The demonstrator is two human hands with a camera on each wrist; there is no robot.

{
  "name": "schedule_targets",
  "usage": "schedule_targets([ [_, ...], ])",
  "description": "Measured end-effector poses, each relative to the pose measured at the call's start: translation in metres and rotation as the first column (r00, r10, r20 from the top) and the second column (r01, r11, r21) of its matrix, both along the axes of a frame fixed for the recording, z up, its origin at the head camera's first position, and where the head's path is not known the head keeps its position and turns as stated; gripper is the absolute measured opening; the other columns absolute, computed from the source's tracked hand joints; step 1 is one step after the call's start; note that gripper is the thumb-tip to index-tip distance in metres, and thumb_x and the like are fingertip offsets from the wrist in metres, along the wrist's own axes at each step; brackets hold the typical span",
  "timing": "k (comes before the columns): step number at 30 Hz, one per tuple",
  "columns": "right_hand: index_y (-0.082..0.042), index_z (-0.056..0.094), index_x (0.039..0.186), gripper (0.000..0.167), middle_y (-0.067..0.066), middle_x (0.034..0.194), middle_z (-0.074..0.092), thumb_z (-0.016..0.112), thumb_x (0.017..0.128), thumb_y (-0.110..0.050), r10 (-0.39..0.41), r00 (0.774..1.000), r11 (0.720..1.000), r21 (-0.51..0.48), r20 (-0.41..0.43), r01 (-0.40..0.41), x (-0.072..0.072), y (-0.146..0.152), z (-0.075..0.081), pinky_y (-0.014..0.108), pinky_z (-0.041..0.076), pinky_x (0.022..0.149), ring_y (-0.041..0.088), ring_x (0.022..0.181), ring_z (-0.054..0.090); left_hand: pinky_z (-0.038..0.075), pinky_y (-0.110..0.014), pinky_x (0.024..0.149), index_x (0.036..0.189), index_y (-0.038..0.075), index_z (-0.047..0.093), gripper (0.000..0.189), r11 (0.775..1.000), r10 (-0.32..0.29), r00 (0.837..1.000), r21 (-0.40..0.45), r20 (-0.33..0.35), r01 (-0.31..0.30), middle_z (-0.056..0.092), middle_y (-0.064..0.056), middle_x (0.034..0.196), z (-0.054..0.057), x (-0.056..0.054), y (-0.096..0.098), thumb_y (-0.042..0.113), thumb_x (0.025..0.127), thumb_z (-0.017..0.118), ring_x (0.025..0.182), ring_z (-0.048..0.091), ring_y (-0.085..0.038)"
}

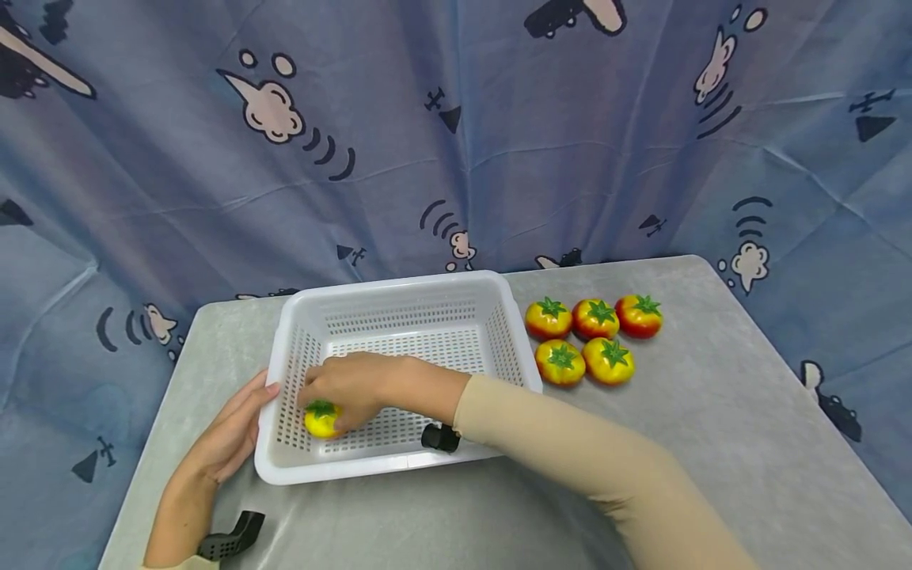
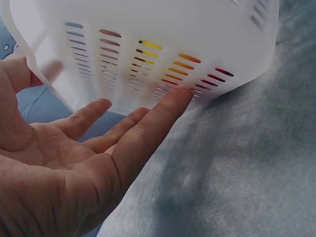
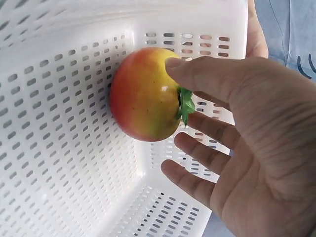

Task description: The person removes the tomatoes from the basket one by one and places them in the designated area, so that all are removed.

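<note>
A toy tomato (image 1: 322,418) sits in the near left corner of the white basket (image 1: 399,286).

The right hand (image 1: 352,388) is mostly open, with its thumb and fingers around the tomato, so it may be just touching it or letting go. The left hand (image 1: 231,431) lies flat and open against the basket's outside wall. The tomato looks light, hard and smooth, so it may slip; hold it around its round sides. The right wrist view shows its red side and green leaf (image 3: 185,104). The head view shows five more tomatoes (image 1: 590,336) on the table (image 1: 712,443).

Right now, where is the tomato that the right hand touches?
In the head view, the tomato lies inside the white basket, in its near left corner, under the right hand.
</note>
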State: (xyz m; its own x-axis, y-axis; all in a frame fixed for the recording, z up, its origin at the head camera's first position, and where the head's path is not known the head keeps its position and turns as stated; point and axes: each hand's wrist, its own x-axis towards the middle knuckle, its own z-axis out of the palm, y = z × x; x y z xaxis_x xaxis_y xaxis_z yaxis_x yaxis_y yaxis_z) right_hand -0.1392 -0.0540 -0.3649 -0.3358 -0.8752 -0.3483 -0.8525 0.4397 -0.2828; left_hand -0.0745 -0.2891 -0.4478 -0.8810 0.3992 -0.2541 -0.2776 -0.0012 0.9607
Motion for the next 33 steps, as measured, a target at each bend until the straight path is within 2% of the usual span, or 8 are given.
schedule_targets([
  [4,-0.032,0.059,0.151,0.056,-0.008,0.144,0.061,0.077,0.098,-0.028,-0.004,1.000,1.000,0.030,0.003,0.004,0.0000,-0.0028,-0.0003,0.025,0.050,0.109,0.007,0.118,0.057,0.061,-0.038,0.096,0.170,0.011,-0.011,0.070,1.000,-0.003,1.000,0.006,0.006,0.003,0.003,-0.036,0.172,0.0008,-0.0003,0.0000,0.033,0.117,0.030,0.122,0.064,0.000],
  [11,-0.032,0.061,0.148,0.054,-0.009,0.138,0.063,0.079,0.097,-0.030,-0.028,1.000,0.997,0.066,0.012,0.027,-0.0007,-0.0051,-0.0032,0.025,0.050,0.109,0.007,0.112,0.058,0.062,-0.039,0.096,0.170,0.011,-0.009,0.070,1.000,0.002,1.000,-0.013,0.012,-0.002,0.006,-0.035,0.172,0.0014,-0.0017,0.0012,0.033,0.117,0.031,0.122,0.065,-0.001],
  [22,-0.031,0.059,0.150,0.057,-0.008,0.143,0.063,0.079,0.097,-0.030,-0.064,0.997,0.995,0.080,0.050,0.060,-0.0042,-0.0059,-0.0037,0.027,0.046,0.118,0.008,0.121,0.059,0.061,-0.040,0.096,0.170,0.011,-0.008,0.071,0.999,0.018,1.000,-0.036,0.012,-0.018,0.008,-0.034,0.172,0.0027,-0.0015,0.0004,0.033,0.117,0.033,0.121,0.064,-0.001],
  [33,-0.026,0.058,0.151,0.059,-0.006,0.141,0.065,0.080,0.096,-0.027,-0.060,0.997,0.996,0.067,0.040,0.057,-0.0051,-0.0046,-0.0050,0.025,0.047,0.113,0.008,0.117,0.059,0.060,-0.041,0.097,0.171,0.012,-0.007,0.071,0.999,0.026,0.999,-0.045,0.029,-0.025,0.011,-0.033,0.173,0.0032,-0.0021,0.0012,0.034,0.117,0.034,0.124,0.062,-0.004],
])
